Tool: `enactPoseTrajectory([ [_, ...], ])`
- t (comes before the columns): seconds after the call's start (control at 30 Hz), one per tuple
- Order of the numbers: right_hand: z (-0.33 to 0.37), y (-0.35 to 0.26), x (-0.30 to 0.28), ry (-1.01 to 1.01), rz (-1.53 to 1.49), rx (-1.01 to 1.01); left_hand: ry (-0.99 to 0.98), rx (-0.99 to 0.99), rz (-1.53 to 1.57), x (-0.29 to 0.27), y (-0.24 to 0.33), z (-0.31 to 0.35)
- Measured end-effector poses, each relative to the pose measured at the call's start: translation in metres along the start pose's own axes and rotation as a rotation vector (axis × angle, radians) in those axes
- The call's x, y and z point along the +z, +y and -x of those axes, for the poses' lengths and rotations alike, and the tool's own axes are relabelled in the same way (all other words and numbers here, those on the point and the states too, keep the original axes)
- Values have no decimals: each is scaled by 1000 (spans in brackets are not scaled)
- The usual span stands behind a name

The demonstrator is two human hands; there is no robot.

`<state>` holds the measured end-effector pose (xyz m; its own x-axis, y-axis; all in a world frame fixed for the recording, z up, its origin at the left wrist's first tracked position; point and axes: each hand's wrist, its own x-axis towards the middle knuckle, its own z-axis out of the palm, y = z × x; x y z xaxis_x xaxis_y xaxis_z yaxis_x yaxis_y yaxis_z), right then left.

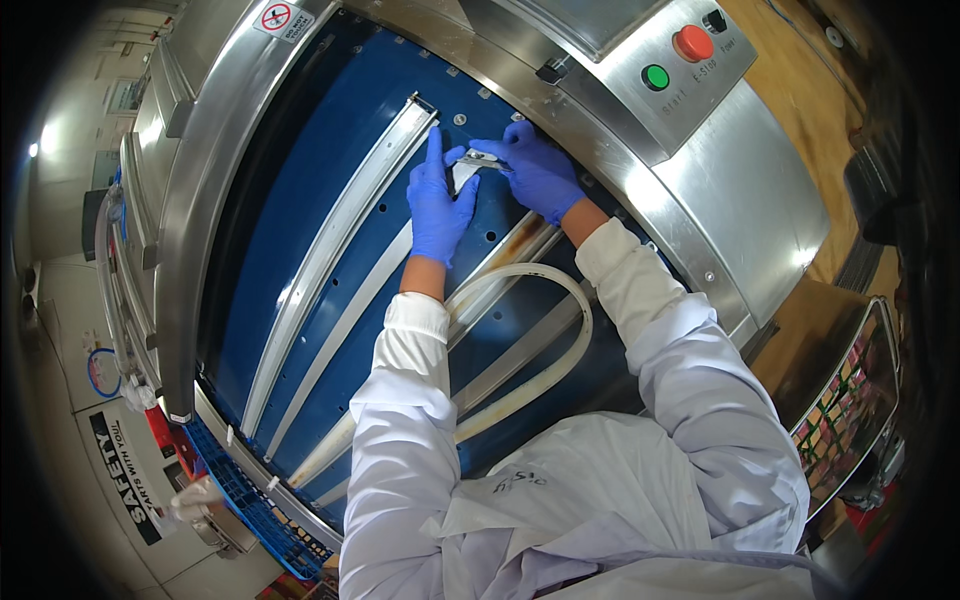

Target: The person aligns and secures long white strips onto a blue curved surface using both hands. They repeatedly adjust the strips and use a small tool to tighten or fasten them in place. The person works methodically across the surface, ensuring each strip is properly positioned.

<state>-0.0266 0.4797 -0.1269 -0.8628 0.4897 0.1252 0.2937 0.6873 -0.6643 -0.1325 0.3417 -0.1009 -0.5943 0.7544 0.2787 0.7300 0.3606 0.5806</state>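
Head view: a small metal fitting (485,160) is held above a blue perforated panel (300,190), near its upper edge. By the gloved right hand (540,172) it is pinched, with the fingers closed on its right side. By the gloved left hand (438,205) it is met from the other side, the thumb bent in and the index finger stretched upward; how firmly it is gripped there cannot be told. Across the panel a white rail (350,220), a narrow pale strip (362,285) and a looped white strip (583,330) are laid, bordered on the right by a steel housing (735,170)
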Motion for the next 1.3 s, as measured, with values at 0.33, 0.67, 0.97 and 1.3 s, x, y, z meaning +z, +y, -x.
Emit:
enactPoseTrajectory([
  [0.33,3,8,3,110,-138,-120,10,-100,4,2,-1,-1],
  [0.67,-1,8,-2,22,-99,-127,26,-3,-41,3,-4,-2],
  [0.97,-12,3,-11,-143,-64,-90,26,-1,-30,3,-9,-2],
  [1.3,-23,0,-20,-194,-176,-80,19,-64,64,1,-9,-6],
])
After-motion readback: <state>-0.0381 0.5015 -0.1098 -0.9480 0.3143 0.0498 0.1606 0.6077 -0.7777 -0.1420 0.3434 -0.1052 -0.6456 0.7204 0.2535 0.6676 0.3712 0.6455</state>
